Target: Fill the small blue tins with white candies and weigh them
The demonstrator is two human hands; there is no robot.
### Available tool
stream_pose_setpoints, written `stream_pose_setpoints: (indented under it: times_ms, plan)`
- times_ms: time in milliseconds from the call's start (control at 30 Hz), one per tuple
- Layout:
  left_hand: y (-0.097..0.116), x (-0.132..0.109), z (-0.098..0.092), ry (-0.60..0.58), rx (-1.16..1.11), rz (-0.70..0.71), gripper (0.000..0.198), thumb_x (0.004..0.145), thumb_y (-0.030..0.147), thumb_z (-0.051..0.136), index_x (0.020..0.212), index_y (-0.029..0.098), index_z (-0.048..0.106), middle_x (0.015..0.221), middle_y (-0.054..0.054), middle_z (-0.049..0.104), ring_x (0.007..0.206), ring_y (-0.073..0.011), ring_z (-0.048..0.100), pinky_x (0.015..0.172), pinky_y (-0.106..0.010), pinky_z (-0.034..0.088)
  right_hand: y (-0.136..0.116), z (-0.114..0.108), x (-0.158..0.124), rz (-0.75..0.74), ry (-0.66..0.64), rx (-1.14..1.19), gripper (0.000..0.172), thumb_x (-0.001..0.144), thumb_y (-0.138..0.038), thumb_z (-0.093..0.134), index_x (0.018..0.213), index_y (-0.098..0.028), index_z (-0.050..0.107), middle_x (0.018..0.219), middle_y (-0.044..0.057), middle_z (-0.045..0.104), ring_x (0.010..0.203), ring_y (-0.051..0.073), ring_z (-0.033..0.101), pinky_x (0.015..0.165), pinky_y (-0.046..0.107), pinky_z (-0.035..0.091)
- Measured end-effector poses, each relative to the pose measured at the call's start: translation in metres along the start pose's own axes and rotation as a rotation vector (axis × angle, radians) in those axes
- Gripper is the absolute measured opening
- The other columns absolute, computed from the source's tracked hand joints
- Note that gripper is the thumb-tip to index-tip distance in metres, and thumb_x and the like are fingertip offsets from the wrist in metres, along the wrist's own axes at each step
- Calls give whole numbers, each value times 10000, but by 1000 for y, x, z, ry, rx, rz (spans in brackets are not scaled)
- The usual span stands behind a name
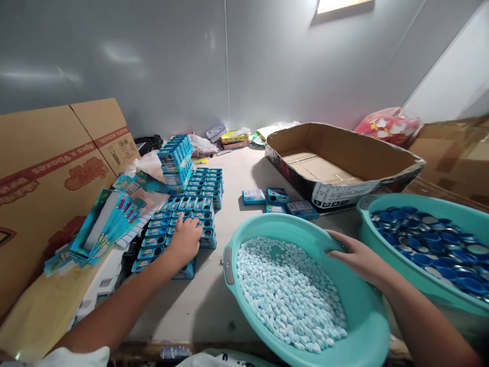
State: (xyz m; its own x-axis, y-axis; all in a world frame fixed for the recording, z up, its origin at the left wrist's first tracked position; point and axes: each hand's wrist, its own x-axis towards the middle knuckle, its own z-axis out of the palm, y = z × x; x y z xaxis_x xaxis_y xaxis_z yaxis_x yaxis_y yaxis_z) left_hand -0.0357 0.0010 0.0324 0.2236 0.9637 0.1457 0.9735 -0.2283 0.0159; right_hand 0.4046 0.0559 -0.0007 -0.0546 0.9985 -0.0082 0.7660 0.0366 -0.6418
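Observation:
My left hand [186,238] rests on the rows of small blue candy boxes [155,239], its fingers stretched forward over the box tops and nothing visible in them. The boxes stand packed side by side, many with a dark round opening on top. My right hand [357,257] grips the far right rim of a teal basin [372,326], fingers over its edge. The basin looks tilted, and pale blue and white candies [286,295] lie across its bottom and left side.
A second teal basin [367,216] of blue round tins [431,244] stands right. Behind are an open cardboard tray [344,191] and loose blue boxes [277,194]. A large carton [46,168], flat blue packaging [107,229] and stacked boxes [175,163] occupy the left.

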Motion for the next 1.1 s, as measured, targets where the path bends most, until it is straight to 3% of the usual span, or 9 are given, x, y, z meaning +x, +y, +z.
stream_pose_setpoints:
  times_ms: [100, 200, 300, 400, 467, 600, 733, 933, 1100]
  plan:
    - [25, -2, -14, 121, -300, -19, 263, 873, 134, 583, 1107, 193, 689, 1222, -106, 679, 1202, -292, 613, 1224, -641, 253, 0, 3, 2, 30, -67, 54, 608, 602, -437, 596, 1133, -162, 707, 1223, 173, 731, 1149, 411, 676, 988, 453, 537]
    - [63, -7, -17, 127, -712, 138, 236, 949, 231, 564, 1156, 213, 675, 1199, -77, 698, 1182, -226, 635, 1148, -459, 441, -5, 6, 7, -12, -117, 54, 608, 595, -411, 612, 1139, -159, 710, 1219, 153, 735, 1147, 402, 672, 1024, 474, 516]
    - [97, -14, 3, 19, -944, 362, 192, 943, 237, 600, 1106, 204, 696, 1155, -82, 710, 1122, -200, 664, 1026, -340, 530, -21, 6, 24, -79, -238, 27, 553, 647, -473, 649, 1103, -172, 732, 1176, 120, 753, 1104, 376, 689, 985, 454, 543]
    - [114, -19, 32, -26, -836, 426, 184, 901, 200, 636, 1067, 191, 713, 1185, -122, 699, 1136, -252, 660, 1021, -406, 539, -49, 7, 59, -111, -268, -49, 559, 841, -564, 522, 1190, -170, 711, 1214, 111, 739, 1103, 313, 693, 950, 386, 556]
    - [116, -21, 44, -52, -752, 455, 215, 892, 203, 646, 1096, 212, 714, 1258, -125, 676, 1197, -275, 631, 1069, -458, 511, -68, 13, 90, -93, -182, -156, 562, 921, -495, 447, 1341, -171, 632, 1312, 118, 687, 1157, 277, 670, 986, 349, 526]
    - [112, -26, 52, -208, -662, 396, 491, 810, 318, 771, 1280, 227, 661, 1486, -153, 536, 1430, -360, 445, 1206, -566, 370, -92, 36, 148, -9, -80, -329, 725, 836, -458, 640, 1501, -209, 495, 1501, 177, 503, 1299, 358, 567, 1085, 426, 437]
    - [109, -34, 60, -371, -584, 312, 568, 754, 350, 832, 1294, 269, 672, 1604, -152, 403, 1518, -437, 287, 1228, -701, 222, -101, 68, 180, 102, -81, -408, 789, 834, -577, 652, 1503, -192, 487, 1440, 217, 511, 1265, 383, 587, 1024, 448, 471]
    - [106, -38, 64, -296, -583, 358, 547, 761, 346, 828, 1278, 273, 666, 1599, -161, 402, 1507, -429, 315, 1213, -700, 260, -111, 97, 178, 136, -12, -431, 605, 810, -469, 699, 1359, -227, 613, 1355, 208, 554, 1211, 426, 599, 961, 496, 486]
    - [105, -40, 56, -97, -669, 388, 483, 837, 361, 755, 1290, 248, 631, 1486, -151, 527, 1416, -362, 460, 1206, -594, 369, -127, 69, 160, 78, 144, -346, 485, 866, -353, 572, 1323, -202, 633, 1337, 180, 587, 1207, 354, 610, 982, 446, 493]
